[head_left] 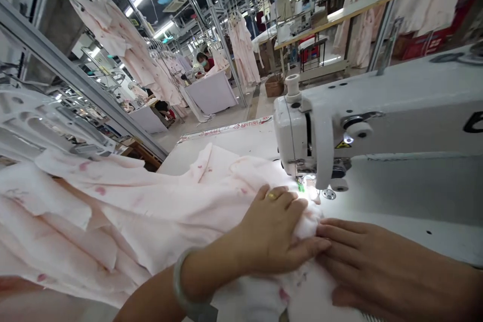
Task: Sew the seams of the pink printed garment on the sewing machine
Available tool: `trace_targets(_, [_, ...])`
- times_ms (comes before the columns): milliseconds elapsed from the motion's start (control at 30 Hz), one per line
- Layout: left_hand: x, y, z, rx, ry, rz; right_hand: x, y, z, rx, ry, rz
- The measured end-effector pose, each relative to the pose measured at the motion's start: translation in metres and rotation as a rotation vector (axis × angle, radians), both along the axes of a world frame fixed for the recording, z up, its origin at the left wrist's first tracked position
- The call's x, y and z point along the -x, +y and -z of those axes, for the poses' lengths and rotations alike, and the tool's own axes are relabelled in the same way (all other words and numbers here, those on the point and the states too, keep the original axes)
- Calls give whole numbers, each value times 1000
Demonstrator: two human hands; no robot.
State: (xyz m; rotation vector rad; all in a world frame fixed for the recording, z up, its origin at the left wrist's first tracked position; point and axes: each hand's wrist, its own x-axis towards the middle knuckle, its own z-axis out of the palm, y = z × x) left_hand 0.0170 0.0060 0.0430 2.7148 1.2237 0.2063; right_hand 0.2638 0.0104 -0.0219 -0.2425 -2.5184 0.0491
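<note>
Presses left hand (277, 234) flat, palm down, fingers (292, 200) stretched forward; lays right hand (377, 266) flat just beside, fingertips pointing left, touching the left thumb.

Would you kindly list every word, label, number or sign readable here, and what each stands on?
Nothing reads in full.
White strip with red print on the white table: characters too blurred to read.
Yellow triangular warning sticker on the white sewing machine: a symbol, no legible words.
Black mark at the machine arm's right edge: cut off by the frame, unreadable.
</note>
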Motion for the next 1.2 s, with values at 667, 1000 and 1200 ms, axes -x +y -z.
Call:
trace_targets(667, [-3, 29, 13, 82, -430, -370, 1, 19, -14, 141, 146, 238])
trace_targets(1000, [-1, 27, 24, -11, -304, -244, -4, 36, 3, 309, -14, 344])
trace_targets(1200, [-3, 26, 23, 112, -435, -254, -18, 43, -14, 105, 7, 163])
